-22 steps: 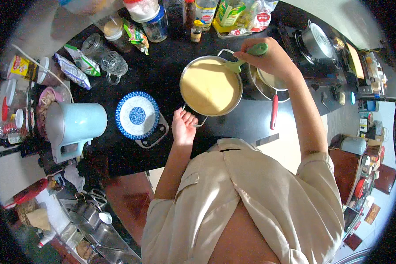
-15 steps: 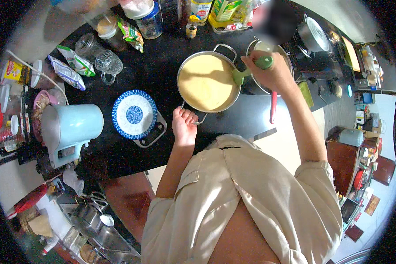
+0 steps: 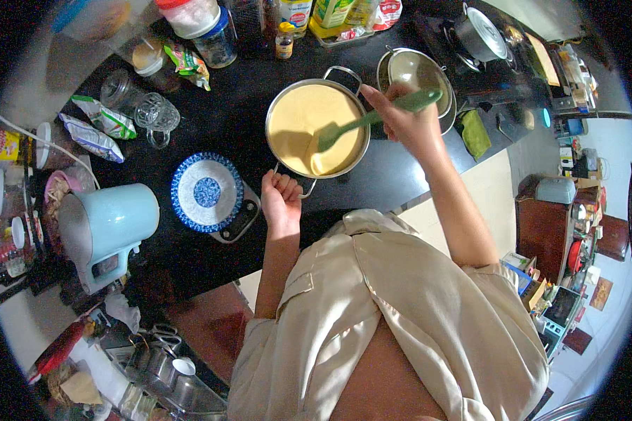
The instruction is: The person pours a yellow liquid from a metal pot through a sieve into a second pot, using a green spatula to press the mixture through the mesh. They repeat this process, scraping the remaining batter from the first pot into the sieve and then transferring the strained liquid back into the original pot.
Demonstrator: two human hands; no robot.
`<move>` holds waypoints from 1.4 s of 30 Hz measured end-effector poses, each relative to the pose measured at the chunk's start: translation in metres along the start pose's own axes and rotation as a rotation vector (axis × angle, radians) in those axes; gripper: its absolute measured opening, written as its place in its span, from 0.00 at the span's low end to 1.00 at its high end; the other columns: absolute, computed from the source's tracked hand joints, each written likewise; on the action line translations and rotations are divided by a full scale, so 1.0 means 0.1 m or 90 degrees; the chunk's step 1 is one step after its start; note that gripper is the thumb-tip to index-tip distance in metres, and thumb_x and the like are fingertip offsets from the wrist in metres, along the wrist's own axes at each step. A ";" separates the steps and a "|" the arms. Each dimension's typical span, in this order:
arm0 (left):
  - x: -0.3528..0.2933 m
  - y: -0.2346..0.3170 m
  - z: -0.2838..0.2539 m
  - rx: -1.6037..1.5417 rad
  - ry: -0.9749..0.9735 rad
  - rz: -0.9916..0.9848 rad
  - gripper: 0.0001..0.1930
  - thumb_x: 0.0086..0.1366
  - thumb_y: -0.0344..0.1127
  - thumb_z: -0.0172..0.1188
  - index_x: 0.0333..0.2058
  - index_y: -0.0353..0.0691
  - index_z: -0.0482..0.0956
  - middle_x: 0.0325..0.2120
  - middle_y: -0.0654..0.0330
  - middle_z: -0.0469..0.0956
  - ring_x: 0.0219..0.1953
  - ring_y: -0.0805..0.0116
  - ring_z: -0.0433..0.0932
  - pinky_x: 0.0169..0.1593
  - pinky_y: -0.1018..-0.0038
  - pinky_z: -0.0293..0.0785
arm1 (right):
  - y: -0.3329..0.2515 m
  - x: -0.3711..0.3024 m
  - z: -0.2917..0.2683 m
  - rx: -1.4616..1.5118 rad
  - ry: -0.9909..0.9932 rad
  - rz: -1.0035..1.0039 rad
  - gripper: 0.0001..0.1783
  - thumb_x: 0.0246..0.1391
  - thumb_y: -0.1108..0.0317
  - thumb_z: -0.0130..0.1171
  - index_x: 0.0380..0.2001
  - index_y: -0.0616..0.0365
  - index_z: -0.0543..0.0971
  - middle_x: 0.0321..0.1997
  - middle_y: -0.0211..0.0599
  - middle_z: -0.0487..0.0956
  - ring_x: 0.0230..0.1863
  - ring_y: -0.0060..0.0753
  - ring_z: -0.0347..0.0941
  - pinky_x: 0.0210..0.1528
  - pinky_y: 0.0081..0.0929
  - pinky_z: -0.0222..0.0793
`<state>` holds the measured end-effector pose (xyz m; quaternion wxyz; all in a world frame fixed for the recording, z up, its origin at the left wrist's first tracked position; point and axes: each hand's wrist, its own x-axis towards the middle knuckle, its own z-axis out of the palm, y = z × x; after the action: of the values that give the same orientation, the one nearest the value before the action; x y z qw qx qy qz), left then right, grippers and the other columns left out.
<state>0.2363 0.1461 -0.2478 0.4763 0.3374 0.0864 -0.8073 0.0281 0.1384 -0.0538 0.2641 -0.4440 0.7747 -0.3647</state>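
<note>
A steel pot (image 3: 282,97) full of pale yellow batter (image 3: 309,126) stands on the black counter. My left hand (image 3: 281,198) grips the pot's near handle at the rim. My right hand (image 3: 406,121) is closed around the handle of a green spatula (image 3: 361,121), whose blade dips into the batter on the right side of the pot. A second steel pan (image 3: 414,74) sits just behind my right hand.
A blue-and-white patterned plate (image 3: 206,192) rests on a small scale left of the pot. A light blue jug (image 3: 105,228) stands further left. Glass jars (image 3: 151,112), snack packets (image 3: 95,130), bottles (image 3: 285,38) and a lidded pot (image 3: 479,36) on the stove line the counter's back.
My right hand has lowered the green spatula from above the pot's far rim into the batter. My left hand has moved up from the counter onto the pot's handle.
</note>
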 end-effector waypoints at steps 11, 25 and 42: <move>-0.17 0.40 -0.12 0.030 -0.025 -0.008 0.19 0.68 0.41 0.46 0.16 0.50 0.56 0.10 0.74 0.49 0.11 0.82 0.47 0.16 0.82 0.44 | 0.49 0.88 0.13 0.277 -0.022 0.060 0.15 0.53 0.59 0.51 0.23 0.58 0.75 0.22 0.32 0.76 0.22 0.21 0.69 0.24 0.18 0.62; -0.19 0.39 -0.25 0.033 0.018 0.002 0.20 0.66 0.40 0.48 0.15 0.51 0.53 0.09 0.74 0.47 0.10 0.81 0.45 0.14 0.81 0.42 | 0.93 1.40 0.73 0.385 -0.216 0.308 0.18 0.51 0.51 0.43 0.27 0.54 0.73 0.31 0.40 0.79 0.33 0.36 0.75 0.38 0.36 0.71; -0.67 0.31 0.68 0.064 -0.018 0.092 0.19 0.68 0.38 0.44 0.16 0.49 0.55 0.09 0.74 0.47 0.11 0.82 0.43 0.15 0.81 0.41 | 0.51 1.69 0.28 0.486 -0.268 0.130 0.20 0.52 0.49 0.45 0.23 0.54 0.73 0.22 0.34 0.74 0.22 0.32 0.69 0.24 0.29 0.63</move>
<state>0.2520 0.1462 -0.1483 0.5170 0.3549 0.0141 -0.7788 -0.0558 -0.0017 -0.1257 0.5960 -0.3004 0.5536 -0.4981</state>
